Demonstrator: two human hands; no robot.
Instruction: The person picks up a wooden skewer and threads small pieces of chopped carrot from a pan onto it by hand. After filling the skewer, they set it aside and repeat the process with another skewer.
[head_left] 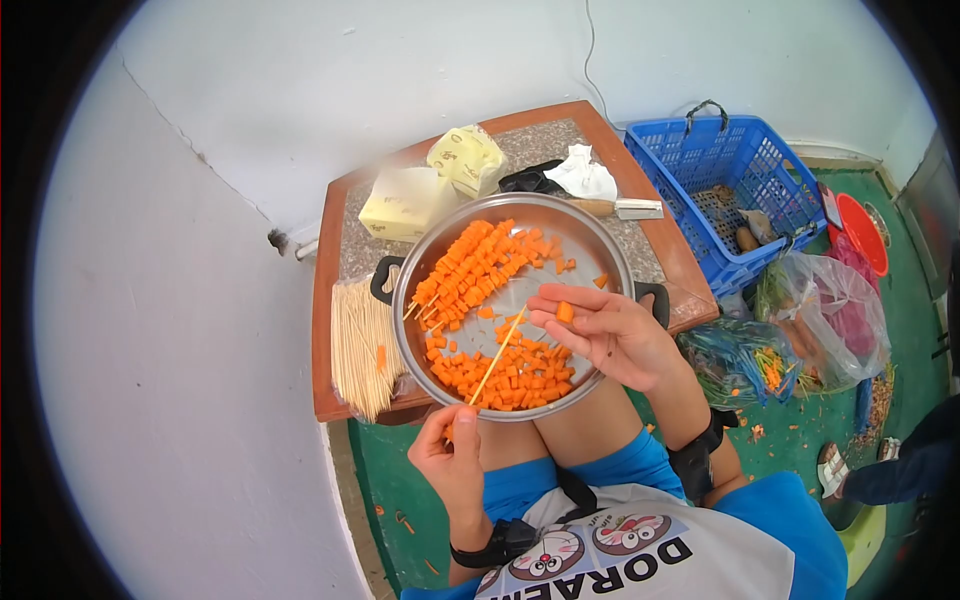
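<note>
My left hand [450, 455] pinches the lower end of a thin bamboo skewer [497, 358], which slants up over a wide steel pan [402, 335]. A bit of orange shows by those fingers. Palm upward, my right hand [610, 335] holds a carrot cube [566, 312] between thumb and fingers, close to the skewer's upper tip. Loose carrot cubes [515, 375] cover the near part of the pan. At its far left lie several skewers threaded with carrot pieces [475, 262]. The black-handled pan rests partly on the table, its near edge above my thighs.
A bundle of bamboo skewers [360, 345] lies left on the table [640, 190]. Behind the pan are yellow tissue packs [408, 203], a crumpled white tissue [583, 175] and a blade [639, 209]. A blue crate [735, 265] and plastic bags [830, 320] stand right; another person's foot [832, 470] is nearby.
</note>
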